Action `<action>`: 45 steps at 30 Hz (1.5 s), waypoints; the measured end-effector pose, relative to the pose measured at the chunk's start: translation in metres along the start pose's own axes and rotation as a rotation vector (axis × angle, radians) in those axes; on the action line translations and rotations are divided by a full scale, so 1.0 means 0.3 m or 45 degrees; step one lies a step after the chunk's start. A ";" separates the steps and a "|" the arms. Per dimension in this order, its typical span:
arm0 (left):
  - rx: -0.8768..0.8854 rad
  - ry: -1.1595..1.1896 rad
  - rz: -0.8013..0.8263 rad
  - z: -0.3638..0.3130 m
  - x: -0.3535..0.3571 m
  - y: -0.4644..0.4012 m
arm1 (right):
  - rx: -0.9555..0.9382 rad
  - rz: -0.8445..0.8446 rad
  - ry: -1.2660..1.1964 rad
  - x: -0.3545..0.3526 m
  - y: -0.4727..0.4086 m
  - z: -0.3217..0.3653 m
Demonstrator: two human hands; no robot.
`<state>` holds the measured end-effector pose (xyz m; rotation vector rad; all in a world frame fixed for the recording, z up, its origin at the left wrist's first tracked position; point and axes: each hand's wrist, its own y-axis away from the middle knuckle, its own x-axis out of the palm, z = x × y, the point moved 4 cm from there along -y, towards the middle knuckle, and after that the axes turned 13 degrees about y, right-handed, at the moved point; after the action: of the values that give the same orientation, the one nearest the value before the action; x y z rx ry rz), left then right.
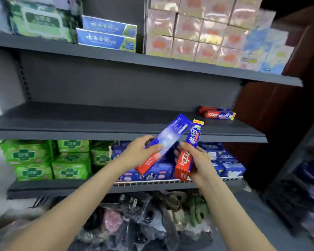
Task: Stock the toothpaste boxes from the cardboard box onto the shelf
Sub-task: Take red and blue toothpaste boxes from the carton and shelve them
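in front of the middle shelf [116, 124], my left hand [140, 153] grips one toothpaste box [168, 140], right hand [198, 160] grips another [189, 149], angled up to join those boxes at the right end [217, 113].

Even indoor light, blurred wide-angle edges

green packs [43, 158] sit left of blue packs [223, 163]; pink cartons [188, 31] above.

Two toothpaste boxes [166, 142] held, two stacked on the shelf [116, 122]
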<state>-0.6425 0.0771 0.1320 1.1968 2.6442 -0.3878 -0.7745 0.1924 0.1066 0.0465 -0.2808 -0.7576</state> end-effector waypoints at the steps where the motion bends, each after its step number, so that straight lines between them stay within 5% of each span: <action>1: -0.052 0.102 0.048 -0.008 0.057 -0.046 | -0.016 -0.022 0.010 -0.043 -0.036 0.009; 6: -0.542 0.800 0.362 -0.018 0.330 -0.295 | -0.076 -0.139 -0.063 -0.279 -0.269 0.082; 14: -0.877 1.280 0.784 -0.018 0.591 -0.725 | -0.062 -0.206 0.001 -0.633 -0.684 0.270; 22: -0.790 0.746 0.630 -0.060 0.720 -1.094 | -0.032 -0.350 0.038 -0.818 -0.980 0.370; 32: -0.431 0.186 0.526 -0.154 0.829 -1.362 | -0.061 -0.167 -0.061 -0.945 -1.268 0.467; 38: -0.156 -0.451 0.260 -0.183 0.838 -1.556 | -0.005 -0.132 0.053 -1.023 -1.344 0.544; 45: 0.004 -0.666 -0.044 -0.109 0.884 -1.735 | -0.091 -0.100 0.244 -1.120 -1.403 0.569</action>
<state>-1.2112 -0.0568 0.1619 0.8971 2.2115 -0.6151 -1.3350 0.1261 0.1319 0.0624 -0.0697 -0.8343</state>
